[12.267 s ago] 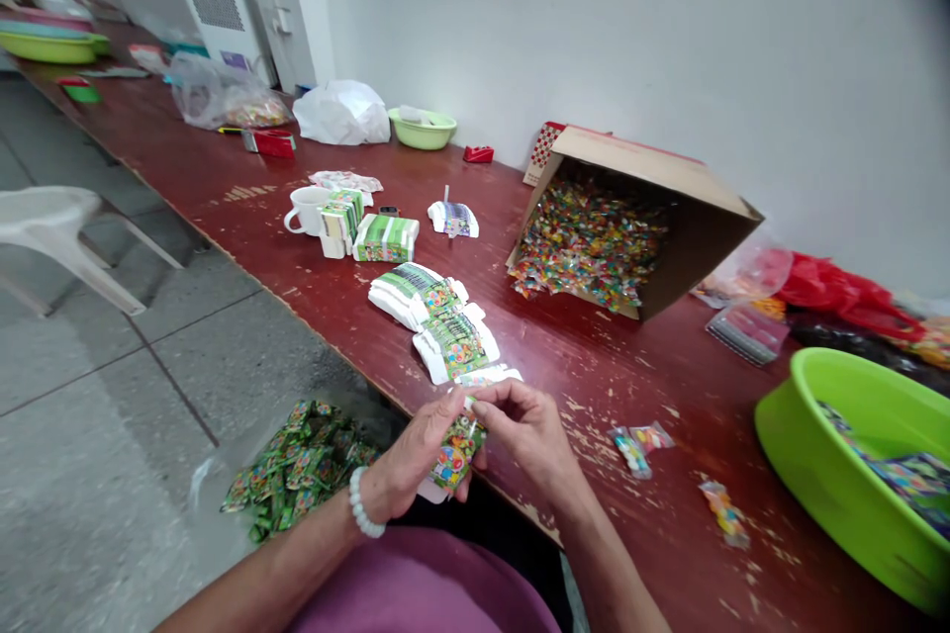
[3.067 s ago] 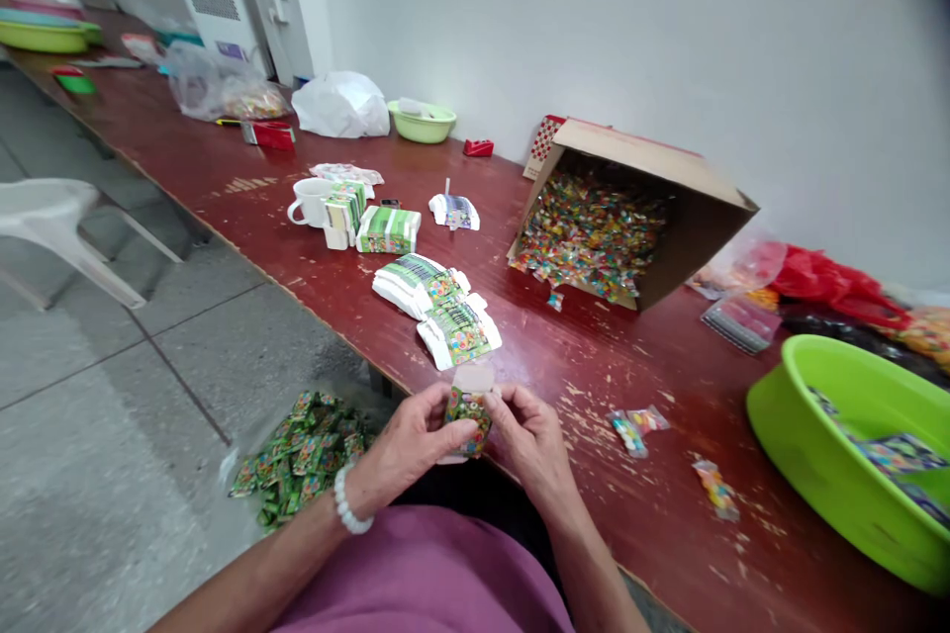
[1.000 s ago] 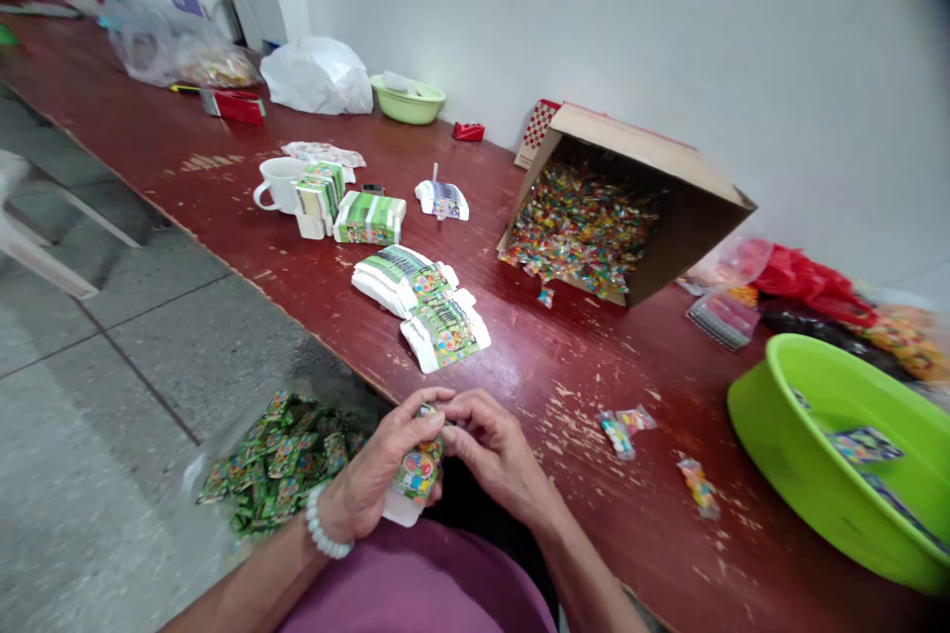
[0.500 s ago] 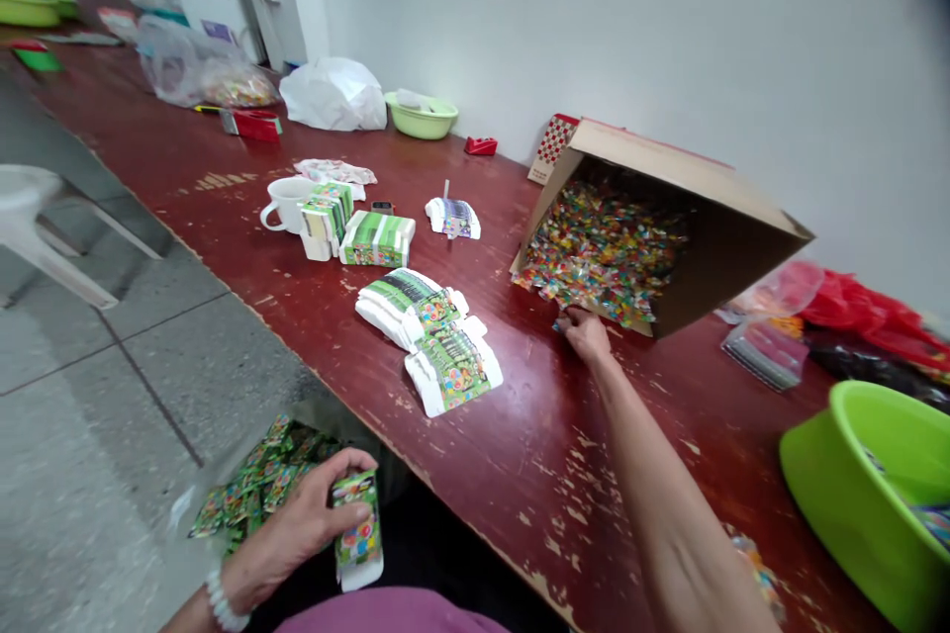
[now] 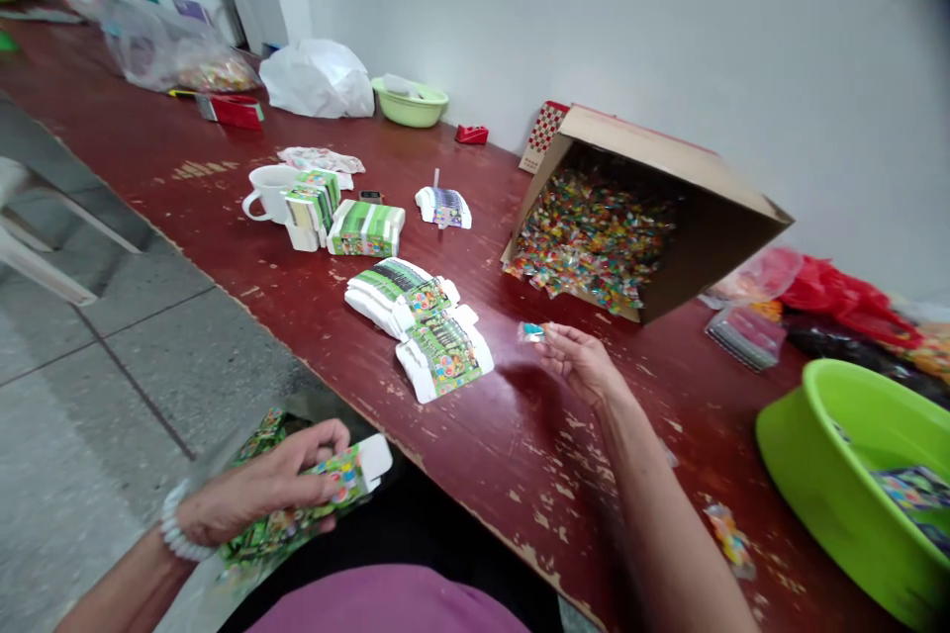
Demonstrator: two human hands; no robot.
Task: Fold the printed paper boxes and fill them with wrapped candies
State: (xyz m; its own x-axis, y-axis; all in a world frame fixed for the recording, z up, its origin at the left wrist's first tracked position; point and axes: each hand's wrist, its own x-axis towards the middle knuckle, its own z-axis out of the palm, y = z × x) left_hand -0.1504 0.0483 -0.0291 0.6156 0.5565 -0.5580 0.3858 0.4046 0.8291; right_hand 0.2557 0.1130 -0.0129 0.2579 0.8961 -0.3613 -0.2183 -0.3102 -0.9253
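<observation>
A small green printed carton (image 5: 346,475) lies in my left hand (image 5: 278,480), its white end flap standing out toward the table. Below that hand, a clear bag (image 5: 256,554) holds many green packets. My right hand (image 5: 583,361) pinches a small wrapped candy (image 5: 531,332) with a blue-green piece inside, just above the red table. Behind it, a cardboard box (image 5: 716,208) lies on its side, its mouth toward me, full of colourful wrapped candies (image 5: 594,232). To the left of my right hand, flattened green cartons (image 5: 445,356) are fanned out on the table.
Bundled green cartons (image 5: 367,229) stand by a white mug (image 5: 267,194). A purple carton stack (image 5: 443,207) lies farther back. At the right stands a green basin (image 5: 802,455) with printed packets inside; a loose candy packet (image 5: 729,539) lies beside it. A white stool (image 5: 45,257) is at the left.
My right hand has drawn back from the box's mouth toward me, with a wrapped candy in its fingers. My left hand has tipped the carton from upright to slanting, its flap end toward the table.
</observation>
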